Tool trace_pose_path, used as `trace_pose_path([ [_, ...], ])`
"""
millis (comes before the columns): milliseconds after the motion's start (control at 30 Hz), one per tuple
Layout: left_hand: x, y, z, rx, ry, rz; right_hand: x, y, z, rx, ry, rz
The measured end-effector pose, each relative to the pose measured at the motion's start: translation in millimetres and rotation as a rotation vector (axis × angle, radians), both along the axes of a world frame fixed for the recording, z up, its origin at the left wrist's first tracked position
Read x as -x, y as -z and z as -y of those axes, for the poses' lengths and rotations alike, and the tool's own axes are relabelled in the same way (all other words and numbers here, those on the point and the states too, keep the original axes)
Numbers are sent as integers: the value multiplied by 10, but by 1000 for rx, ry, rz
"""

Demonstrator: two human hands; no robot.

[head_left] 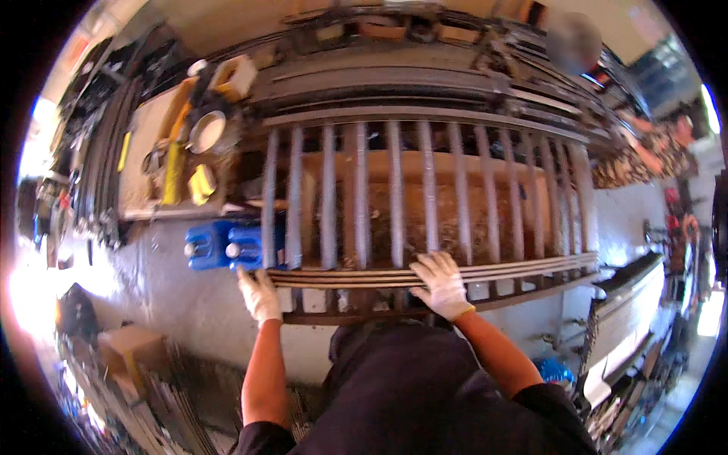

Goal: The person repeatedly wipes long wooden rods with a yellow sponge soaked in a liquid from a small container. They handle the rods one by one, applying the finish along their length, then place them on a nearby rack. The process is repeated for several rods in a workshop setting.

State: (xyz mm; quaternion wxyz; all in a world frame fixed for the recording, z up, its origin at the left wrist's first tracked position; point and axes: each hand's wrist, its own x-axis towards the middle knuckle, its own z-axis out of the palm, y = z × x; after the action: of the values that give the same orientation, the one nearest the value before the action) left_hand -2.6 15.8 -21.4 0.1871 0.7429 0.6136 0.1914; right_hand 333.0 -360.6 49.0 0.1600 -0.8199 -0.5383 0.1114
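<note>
Several long, thin metal bars (364,278) lie side by side along the near edge of a slatted metal rack (396,189). My left hand (261,296), in a pale work glove, is at the left ends of the bars with its fingers pointing forward. Across the top of the bars rests my right hand (442,287), gloved too, its fingers laid out over them. Neither hand appears wrapped around a bar. The underside of both palms is hidden.
Two blue jugs (225,246) stand left of the rack. Beyond them, a bench (140,174) holds a round pan (208,132) and yellow items. Long metal stock (379,83) lies at the back. A person in patterned clothing (644,158) is at the far right. A cardboard box (130,350) sits lower left.
</note>
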Motion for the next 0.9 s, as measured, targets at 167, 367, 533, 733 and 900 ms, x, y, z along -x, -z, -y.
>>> trace_pose_path([
  [167,-80,-62,-230,8,102,38,-89,66,-80,-43,-2,-10],
  [367,-61,163,-192,-79,71,-81,-40,93,59,-80,14,22],
  [533,-6,197,-207,-128,82,-110,1,149,55,-85,29,34],
  [733,9,172,-236,-97,99,-143,-54,183,37,-69,7,50],
  [900,-74,28,-181,-117,78,-164,26,59,-73,-32,56,37],
])
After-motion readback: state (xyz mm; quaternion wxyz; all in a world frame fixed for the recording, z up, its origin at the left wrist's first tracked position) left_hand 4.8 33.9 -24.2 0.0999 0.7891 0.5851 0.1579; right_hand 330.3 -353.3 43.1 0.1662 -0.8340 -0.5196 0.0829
